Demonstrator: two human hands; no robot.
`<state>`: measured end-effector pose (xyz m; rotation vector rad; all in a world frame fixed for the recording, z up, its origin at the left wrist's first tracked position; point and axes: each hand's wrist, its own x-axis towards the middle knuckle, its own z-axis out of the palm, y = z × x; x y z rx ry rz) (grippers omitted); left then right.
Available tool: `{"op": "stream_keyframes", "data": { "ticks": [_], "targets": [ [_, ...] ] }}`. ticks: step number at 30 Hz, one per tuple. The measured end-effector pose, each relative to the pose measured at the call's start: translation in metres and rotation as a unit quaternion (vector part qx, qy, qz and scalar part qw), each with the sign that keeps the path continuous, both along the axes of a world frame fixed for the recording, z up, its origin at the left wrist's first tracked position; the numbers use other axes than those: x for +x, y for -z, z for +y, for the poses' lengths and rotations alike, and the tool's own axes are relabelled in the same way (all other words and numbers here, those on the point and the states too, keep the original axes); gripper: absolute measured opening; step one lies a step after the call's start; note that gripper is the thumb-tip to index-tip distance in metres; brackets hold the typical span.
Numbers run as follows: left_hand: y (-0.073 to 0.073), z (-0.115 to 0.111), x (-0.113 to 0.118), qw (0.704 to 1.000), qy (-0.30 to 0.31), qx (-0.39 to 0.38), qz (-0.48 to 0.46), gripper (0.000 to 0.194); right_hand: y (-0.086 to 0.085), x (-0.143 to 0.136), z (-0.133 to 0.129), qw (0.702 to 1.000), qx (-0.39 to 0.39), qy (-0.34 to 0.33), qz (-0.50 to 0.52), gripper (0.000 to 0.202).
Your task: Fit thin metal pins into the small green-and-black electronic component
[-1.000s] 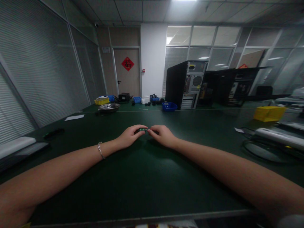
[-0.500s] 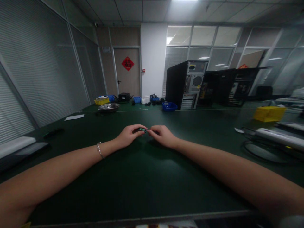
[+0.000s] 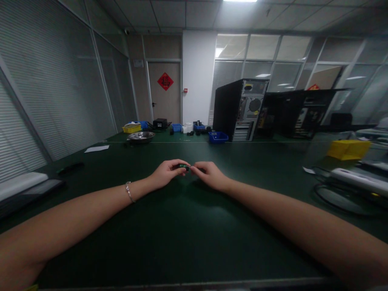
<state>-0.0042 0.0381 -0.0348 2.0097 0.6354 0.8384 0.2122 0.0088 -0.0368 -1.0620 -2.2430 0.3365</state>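
Between thumb and fingers, my left hand grips a small green circuit board with dark parts on it. My right hand is pinched at the board's right end, its fingertips close against those of the left. Whatever lies inside the right pinch is too small to make out. Both hands are just above the middle of the dark green tabletop, and the left wrist wears a bracelet.
Behind the hands stand a blue bin, a metal bowl and a black computer tower. To the right are a yellow box and a looped black cable. White paper lies at the left.
The whole view has shifted slightly, with the scene sitting a little further right and lower. Both hands keep nearly the same pose around the circuit board.
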Motion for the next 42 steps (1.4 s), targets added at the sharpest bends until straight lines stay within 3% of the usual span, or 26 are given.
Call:
{"op": "stream_keyframes", "data": {
  "ticks": [6, 15, 27, 36, 42],
  "targets": [
    [-0.004, 0.003, -0.003, 0.999, -0.017, 0.042, 0.03, 0.027, -0.002, -0.003, 0.005, 1.0, 0.01, 0.009, -0.015, 0.032],
    [0.001, 0.004, -0.001, 0.999, 0.005, 0.033, 0.024, 0.026, -0.004, -0.006, 0.003, 1.0, 0.0, -0.011, -0.013, 0.033],
    [-0.023, -0.011, 0.004, 0.998, -0.051, 0.025, 0.039, 0.03, -0.016, 0.0, -0.005, 0.999, 0.027, 0.035, 0.018, 0.031],
    [-0.012, 0.0, -0.004, 0.992, -0.062, 0.082, 0.072, 0.031, -0.016, -0.007, -0.007, 0.999, 0.027, 0.032, 0.016, 0.028],
    [-0.014, -0.001, -0.006, 0.988, -0.025, 0.114, 0.105, 0.029, -0.021, -0.011, -0.013, 0.999, 0.048, -0.007, 0.021, 0.019]
  ]
}}
